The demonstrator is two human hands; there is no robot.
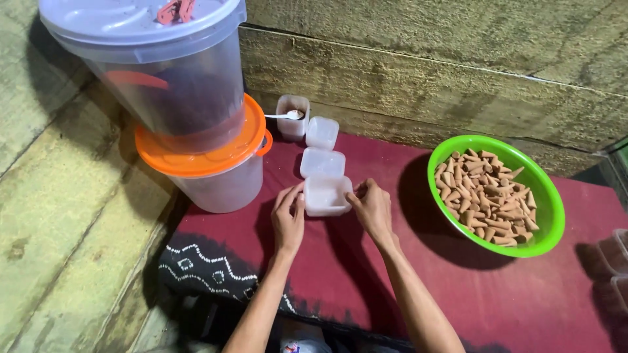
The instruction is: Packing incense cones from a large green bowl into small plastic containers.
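My left hand (288, 219) and my right hand (371, 208) grip the two sides of a small translucent square box (326, 195) that rests on the dark red cloth (510, 287). Directly behind it stand two more small lidded boxes, one (322, 163) close and one (322, 132) farther back. Behind those is an open small box (292, 119) with a white spoon (282, 116) lying across it. A green bowl (547, 196) full of tan cone-shaped pieces (487, 196) sits to the right of my right hand.
At the back left a clear bucket with a pale lid (157, 65) is stacked on a bucket with an orange lid (216, 163). Wooden planks form the wall behind and the floor on the left. More clear containers (615, 261) show at the right edge.
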